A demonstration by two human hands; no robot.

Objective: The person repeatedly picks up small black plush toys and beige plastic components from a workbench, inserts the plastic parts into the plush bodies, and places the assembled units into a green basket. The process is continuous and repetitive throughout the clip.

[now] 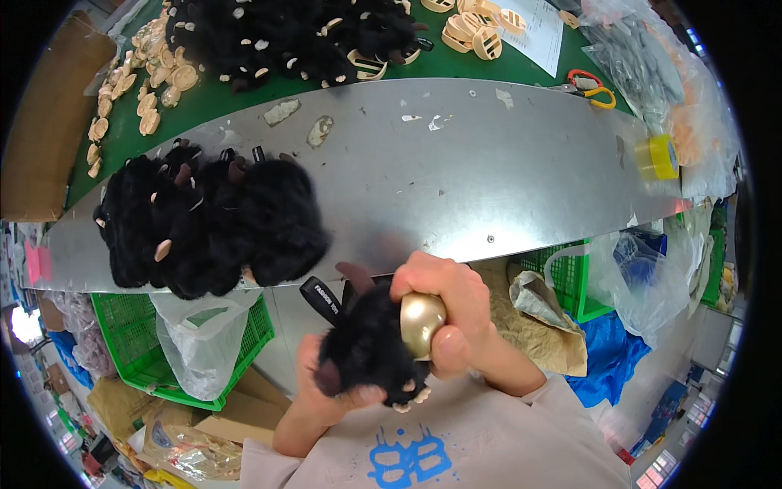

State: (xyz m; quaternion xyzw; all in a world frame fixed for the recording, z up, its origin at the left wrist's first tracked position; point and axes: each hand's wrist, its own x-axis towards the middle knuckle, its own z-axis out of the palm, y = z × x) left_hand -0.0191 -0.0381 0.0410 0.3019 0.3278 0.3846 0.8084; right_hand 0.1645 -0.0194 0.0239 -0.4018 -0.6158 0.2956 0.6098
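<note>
A black furry plush toy with brown ears and small pale paws is held in front of my chest, just off the table's near edge. My left hand is closed around its left and lower side. A black tag loop sticks up from the toy. My right hand grips a shiny gold rounded piece between fingers and thumb, against the toy's right side. Whether the piece is fixed to the toy is hidden. Several similar black plush toys lie bunched on the table's left part.
The steel tabletop meets a green surface holding more black plush, beige plastic parts, scissors and yellow tape. Green crates with plastic bags stand below; clear bags fill the right.
</note>
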